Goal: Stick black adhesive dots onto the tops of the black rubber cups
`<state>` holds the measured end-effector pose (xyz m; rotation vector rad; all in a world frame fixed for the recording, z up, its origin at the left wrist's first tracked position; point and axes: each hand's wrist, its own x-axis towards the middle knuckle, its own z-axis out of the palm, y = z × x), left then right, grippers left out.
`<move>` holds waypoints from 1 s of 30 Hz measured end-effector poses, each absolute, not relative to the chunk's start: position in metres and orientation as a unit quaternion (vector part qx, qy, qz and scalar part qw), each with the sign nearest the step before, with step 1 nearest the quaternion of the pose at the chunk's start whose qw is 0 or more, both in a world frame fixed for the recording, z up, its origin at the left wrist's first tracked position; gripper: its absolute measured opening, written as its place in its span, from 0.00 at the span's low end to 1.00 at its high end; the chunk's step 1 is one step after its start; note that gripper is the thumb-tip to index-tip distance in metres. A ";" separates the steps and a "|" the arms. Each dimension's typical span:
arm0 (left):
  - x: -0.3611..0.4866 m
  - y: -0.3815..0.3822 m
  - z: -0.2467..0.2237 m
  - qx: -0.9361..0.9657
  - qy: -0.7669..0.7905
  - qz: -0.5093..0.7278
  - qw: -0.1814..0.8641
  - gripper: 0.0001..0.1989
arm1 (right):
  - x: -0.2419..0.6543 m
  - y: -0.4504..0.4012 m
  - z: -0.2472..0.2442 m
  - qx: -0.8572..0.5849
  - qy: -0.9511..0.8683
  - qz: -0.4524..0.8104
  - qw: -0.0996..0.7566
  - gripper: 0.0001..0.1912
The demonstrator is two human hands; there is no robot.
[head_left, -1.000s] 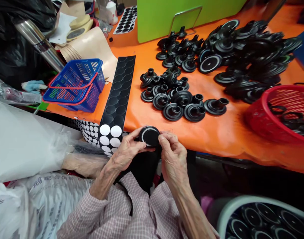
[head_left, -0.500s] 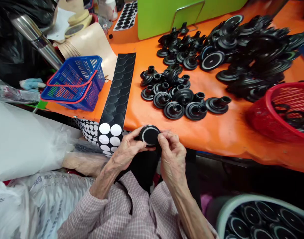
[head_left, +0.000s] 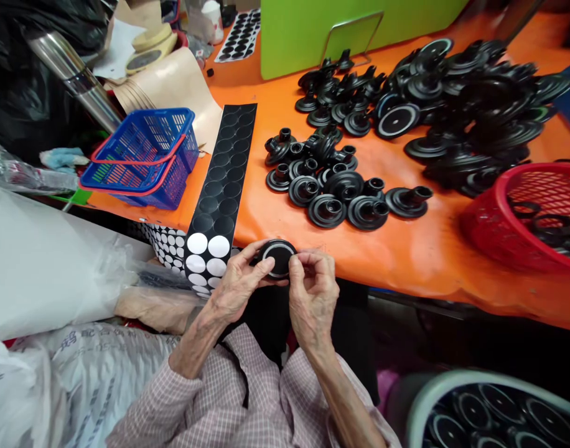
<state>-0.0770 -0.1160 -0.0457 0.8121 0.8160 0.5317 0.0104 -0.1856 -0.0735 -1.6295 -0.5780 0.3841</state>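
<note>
A round black disc with a pale ring on its face is held over the table's front edge. My left hand grips it from the left, the thumb lying on its face and the fingers behind. At the disc's right rim, my right hand is closed in a pinch, thumb and forefinger on the edge; whatever may sit between those tips is hidden. Left of the hands, a black strip of round stickers hangs over the edge, with bare white circles at its lower end.
Black stemmed discs lie in clusters on the orange table, with a bigger pile behind. A red basket of black rings stands right, a blue basket left. Below right, a pale tub holds several discs.
My right hand has shifted slightly left, its fingertips still at the disc's rim. The left thumb reaches further onto the disc's face. The whole view has moved down a little.
</note>
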 end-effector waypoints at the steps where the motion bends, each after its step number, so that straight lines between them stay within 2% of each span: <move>1: -0.077 -0.116 -0.046 0.379 0.382 0.248 0.806 0.20 | 0.010 -0.185 -0.075 -0.715 -0.259 0.161 0.629 0.06; 5: -0.082 -0.115 -0.048 0.385 0.381 0.260 0.800 0.20 | 0.008 -0.181 -0.078 -0.712 -0.251 0.183 0.629 0.08; 9: -0.093 -0.105 -0.036 0.397 0.361 0.271 0.799 0.19 | 0.007 -0.175 -0.077 -0.665 -0.166 0.320 0.654 0.18; 11: -0.100 -0.085 -0.023 0.428 0.366 0.302 0.769 0.21 | 0.007 -0.169 -0.082 -0.666 -0.154 0.376 0.625 0.22; 15: -0.120 -0.013 0.017 0.544 0.390 0.431 0.604 0.25 | -0.007 -0.153 -0.102 -0.661 -0.271 0.476 0.514 0.25; 18: -0.135 0.043 0.042 0.622 0.450 0.461 0.445 0.23 | -0.027 -0.140 -0.113 -0.637 -0.306 0.472 0.527 0.23; 21: -0.140 0.074 0.044 0.723 0.542 0.384 0.191 0.24 | -0.041 -0.124 -0.117 -0.614 -0.287 0.489 0.549 0.24; 23: -0.140 0.079 0.034 0.777 0.555 0.288 0.064 0.24 | -0.046 -0.117 -0.116 -0.589 -0.271 0.507 0.568 0.25; 25: -0.141 0.077 0.023 0.816 0.539 0.208 0.024 0.21 | -0.047 -0.117 -0.113 -0.574 -0.243 0.507 0.596 0.26; 27: -0.144 0.072 0.016 0.844 0.509 0.164 0.034 0.16 | -0.047 -0.126 -0.110 -0.575 -0.195 0.499 0.619 0.26; 30: -0.156 0.055 0.017 0.862 0.463 0.204 0.022 0.15 | -0.047 -0.145 -0.104 -0.567 -0.121 0.510 0.635 0.25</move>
